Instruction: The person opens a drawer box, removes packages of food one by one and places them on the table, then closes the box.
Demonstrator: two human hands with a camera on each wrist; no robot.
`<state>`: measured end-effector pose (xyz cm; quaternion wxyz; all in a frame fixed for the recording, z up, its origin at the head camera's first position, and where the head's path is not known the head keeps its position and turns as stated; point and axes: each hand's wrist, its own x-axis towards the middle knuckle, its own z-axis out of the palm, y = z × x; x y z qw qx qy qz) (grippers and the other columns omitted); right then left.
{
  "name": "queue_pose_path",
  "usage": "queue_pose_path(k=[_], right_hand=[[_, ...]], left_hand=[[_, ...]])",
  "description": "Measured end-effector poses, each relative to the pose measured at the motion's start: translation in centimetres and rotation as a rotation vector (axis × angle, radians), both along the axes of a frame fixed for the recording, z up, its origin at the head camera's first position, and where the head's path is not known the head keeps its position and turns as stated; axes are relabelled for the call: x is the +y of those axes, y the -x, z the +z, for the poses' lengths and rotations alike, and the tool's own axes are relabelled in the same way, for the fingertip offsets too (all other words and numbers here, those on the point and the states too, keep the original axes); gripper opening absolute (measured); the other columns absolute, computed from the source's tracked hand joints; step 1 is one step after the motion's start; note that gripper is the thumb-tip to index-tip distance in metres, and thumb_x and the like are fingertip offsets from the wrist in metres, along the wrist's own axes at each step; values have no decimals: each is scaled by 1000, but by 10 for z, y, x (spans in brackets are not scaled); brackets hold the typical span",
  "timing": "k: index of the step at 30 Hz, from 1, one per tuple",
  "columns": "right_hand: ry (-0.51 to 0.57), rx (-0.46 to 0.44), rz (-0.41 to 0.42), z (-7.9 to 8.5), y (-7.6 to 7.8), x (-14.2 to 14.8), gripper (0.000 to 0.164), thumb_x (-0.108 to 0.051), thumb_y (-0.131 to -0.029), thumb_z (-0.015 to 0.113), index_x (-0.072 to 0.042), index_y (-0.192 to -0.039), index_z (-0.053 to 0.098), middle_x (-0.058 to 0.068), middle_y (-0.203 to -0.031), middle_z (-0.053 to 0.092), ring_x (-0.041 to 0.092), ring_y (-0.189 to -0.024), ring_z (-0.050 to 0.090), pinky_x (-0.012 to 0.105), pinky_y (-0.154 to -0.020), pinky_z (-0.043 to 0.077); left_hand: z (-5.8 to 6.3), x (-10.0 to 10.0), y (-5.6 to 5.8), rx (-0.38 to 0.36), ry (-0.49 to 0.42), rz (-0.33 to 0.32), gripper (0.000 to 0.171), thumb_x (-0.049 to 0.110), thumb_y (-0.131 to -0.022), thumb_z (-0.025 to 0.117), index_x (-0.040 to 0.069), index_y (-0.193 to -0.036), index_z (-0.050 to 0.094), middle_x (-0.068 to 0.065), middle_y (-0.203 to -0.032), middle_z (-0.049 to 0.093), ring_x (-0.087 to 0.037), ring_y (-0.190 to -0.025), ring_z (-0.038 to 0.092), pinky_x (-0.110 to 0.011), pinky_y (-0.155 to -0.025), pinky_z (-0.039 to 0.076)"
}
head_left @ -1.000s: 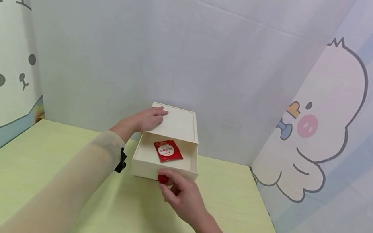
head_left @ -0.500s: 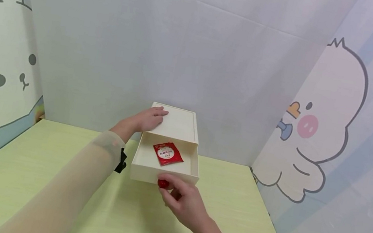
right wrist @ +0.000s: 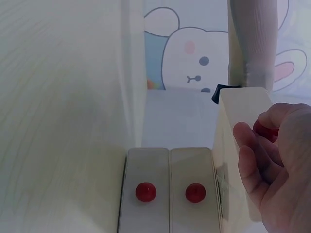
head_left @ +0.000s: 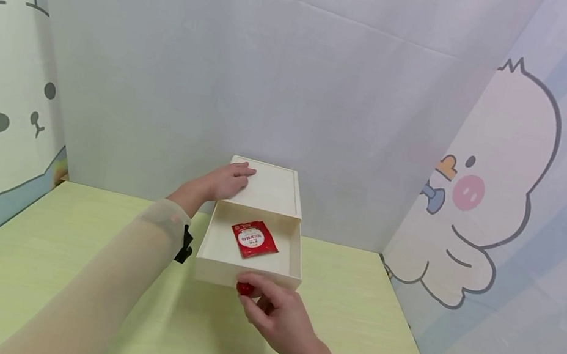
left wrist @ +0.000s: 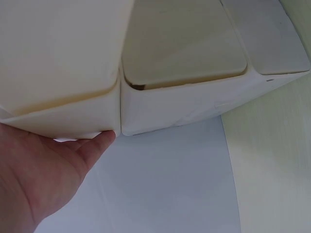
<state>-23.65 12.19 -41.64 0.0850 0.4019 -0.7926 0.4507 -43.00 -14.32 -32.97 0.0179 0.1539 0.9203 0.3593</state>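
Observation:
A small white cabinet (head_left: 272, 191) stands against the back curtain with its top drawer (head_left: 217, 272) pulled out. Inside the drawer lies a red packet (head_left: 254, 239) with a white round label. My right hand (head_left: 284, 321) pinches the red knob (head_left: 245, 288) on the drawer front between thumb and fingers. On the left part of the cabinet top rests my left hand (head_left: 227, 183), fingers extended. The left wrist view shows that hand (left wrist: 53, 170) against the cabinet's edge.
Below the pulled drawer are two closed drawers, seen sideways in the right wrist view, with a red knob (right wrist: 146, 192) and another red knob (right wrist: 195, 192). The light green table (head_left: 82, 250) extends around the cabinet. A grey curtain (head_left: 223, 68) and cartoon-printed side walls enclose it.
The top drawer has slid further out toward me, with my right hand on its knob. The packet has moved along with it. My left hand has stayed put on the cabinet.

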Motion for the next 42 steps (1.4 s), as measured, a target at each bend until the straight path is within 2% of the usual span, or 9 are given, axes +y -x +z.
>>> queue_pose_path(k=[10,22,29,37,42], right_hand=[[0,65,2,-3,-3,0,29,-1,-102,74,-11,-129,76,2,-99,79,-1,-70,61,21,-60,60],[-29,35,19,-4,-10,5,29,-3,-103,74,-12,-130,76,2,-103,80,-6,-72,58,20,-61,60],[-41,45,18,-6,-12,6,29,-3,-103,74,-13,-131,76,2,-104,80,-7,-73,58,19,-62,59],[-66,61,32,-6,-12,7,34,-5,-103,75,-14,-135,72,3,-108,81,-4,-77,64,17,-63,59],[-91,85,34,-2,-14,12,39,-6,-103,75,-17,-140,70,2,-109,81,-6,-75,64,14,-62,57]], left_hand=[[-1,0,1,3,0,2,59,33,-116,32,16,-172,39,-11,-186,16,-39,-173,10,-62,-139,13],[-1,1,-1,19,-1,-3,59,32,-116,31,14,-172,39,-13,-185,17,-40,-173,11,-60,-139,13],[0,0,-1,19,-10,-1,59,31,-116,31,13,-171,40,-13,-185,17,-40,-173,11,-61,-139,13],[0,0,-2,21,-8,2,59,32,-116,31,14,-171,40,-13,-185,18,-40,-173,11,-61,-139,13],[0,1,-2,16,1,-1,59,31,-116,30,13,-172,39,-14,-185,17,-41,-173,11,-61,-139,13]])
